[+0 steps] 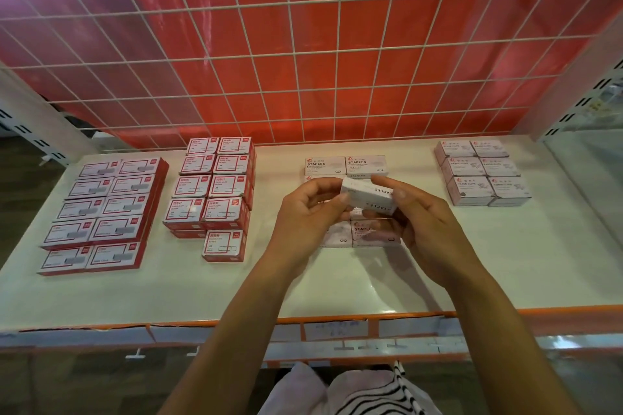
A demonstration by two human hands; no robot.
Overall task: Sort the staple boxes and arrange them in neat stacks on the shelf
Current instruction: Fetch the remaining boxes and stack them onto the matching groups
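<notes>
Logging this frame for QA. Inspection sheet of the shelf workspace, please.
Surface: white shelf, orange front edge, bare toward the front.
Job's things: white staples box held in both hands above the staples group; red flat boxes at far left; red-and-white stack beside them, with one box at its front corner; paper-clip boxes at right.
Clutter: nothing seen.
Grippers: left hand and right hand both grip the box.
Cables: nothing seen.
Surroundings: wire grid over a red backing; striped cloth below the shelf.
</notes>
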